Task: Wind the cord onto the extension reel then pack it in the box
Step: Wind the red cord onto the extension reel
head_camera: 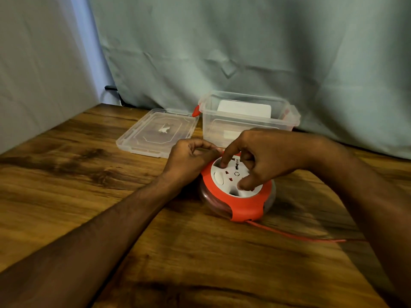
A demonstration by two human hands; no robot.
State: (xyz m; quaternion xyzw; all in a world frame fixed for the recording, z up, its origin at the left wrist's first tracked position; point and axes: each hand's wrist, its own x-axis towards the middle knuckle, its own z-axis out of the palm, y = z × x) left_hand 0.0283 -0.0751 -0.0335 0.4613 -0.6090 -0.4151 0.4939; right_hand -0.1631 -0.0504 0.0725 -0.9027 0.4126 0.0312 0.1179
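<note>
The round extension reel (242,204), orange rim around a white socket face, lies flat on the wooden table (89,174). My right hand (264,156) is on top of it: the index fingertip sits in a recess of the white face and the thumb presses near the front sockets. My left hand (191,158) holds the reel's far left edge with curled fingers. A thin red cord (295,235) runs out of the reel's front and trails right across the table. The clear plastic box (249,121) stands open just behind the reel.
The box's clear lid (155,132) lies flat to the left of the box. A white object (244,110) sits inside the box. A grey-green cloth (244,52) hangs behind the table, with a wall at left.
</note>
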